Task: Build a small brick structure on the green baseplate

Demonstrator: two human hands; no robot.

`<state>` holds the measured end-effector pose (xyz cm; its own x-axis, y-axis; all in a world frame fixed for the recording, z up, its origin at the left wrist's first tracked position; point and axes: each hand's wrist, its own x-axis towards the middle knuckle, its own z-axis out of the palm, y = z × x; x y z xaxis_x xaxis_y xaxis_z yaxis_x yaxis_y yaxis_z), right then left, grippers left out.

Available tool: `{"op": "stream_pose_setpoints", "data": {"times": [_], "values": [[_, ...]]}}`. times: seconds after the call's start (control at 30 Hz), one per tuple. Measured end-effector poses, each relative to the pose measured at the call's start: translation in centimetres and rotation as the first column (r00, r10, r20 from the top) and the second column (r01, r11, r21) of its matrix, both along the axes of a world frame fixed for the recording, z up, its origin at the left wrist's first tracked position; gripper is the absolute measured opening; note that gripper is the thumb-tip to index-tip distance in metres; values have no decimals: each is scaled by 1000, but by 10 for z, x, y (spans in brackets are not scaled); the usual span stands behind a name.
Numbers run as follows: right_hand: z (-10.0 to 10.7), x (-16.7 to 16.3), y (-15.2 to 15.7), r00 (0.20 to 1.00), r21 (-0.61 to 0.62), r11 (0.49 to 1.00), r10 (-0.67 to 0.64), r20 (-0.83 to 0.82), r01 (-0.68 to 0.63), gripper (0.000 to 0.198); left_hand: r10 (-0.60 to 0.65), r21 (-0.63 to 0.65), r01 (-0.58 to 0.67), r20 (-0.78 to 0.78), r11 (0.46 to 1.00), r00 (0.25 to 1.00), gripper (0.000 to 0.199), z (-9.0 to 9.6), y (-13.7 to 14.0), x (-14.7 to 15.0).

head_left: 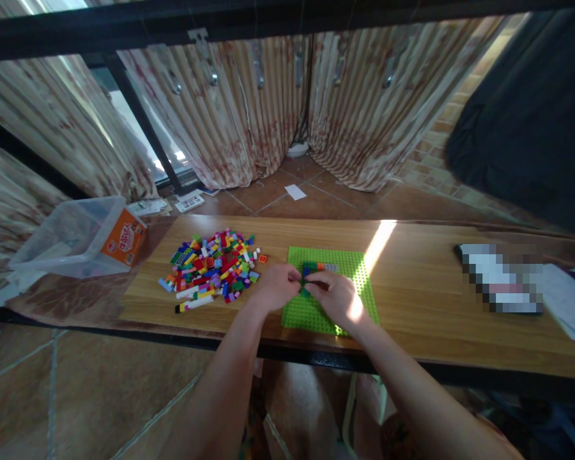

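Observation:
A bright green studded baseplate (328,316) lies flat on the wooden table. Near its upper left part sits a row of toy bricks (320,266), green, orange and grey, with dark blue bricks (307,271) just below. My left hand (280,285) is at the plate's left edge, its fingers curled together beside the blue bricks. From the right, my right hand (336,297) reaches over the plate with thumb and index fingertip pinched at these bricks. Whatever lies between the fingertips of either hand is too small and partly covered to make out.
Left of the plate spreads a pile of loose coloured bricks (215,265), with one orange brick (263,259) apart from it. A clear plastic bin (76,239) with an orange label stands at the far left. A blurred-out flat object (501,278) and papers (568,300) lie right.

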<state>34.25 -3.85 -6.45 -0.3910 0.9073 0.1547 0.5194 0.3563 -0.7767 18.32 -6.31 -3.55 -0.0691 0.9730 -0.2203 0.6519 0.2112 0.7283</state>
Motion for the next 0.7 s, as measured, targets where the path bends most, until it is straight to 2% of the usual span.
{"op": "stream_pose_setpoints", "data": {"times": [0.13,0.4,0.7], "values": [[-4,0,2,998,33,998,-47,37,45,18,-12,-4,12,-18,1000,1000,19,4,-2,4],[-11,2,0,996,-21,997,-80,-49,79,17,9,-17,-11,-103,1000,995,14,11,-3,10],[-9,-5,-3,988,-69,990,-132,-78,127,19,39,20,-36,-165,999,986,17,6,-1,15]]}}
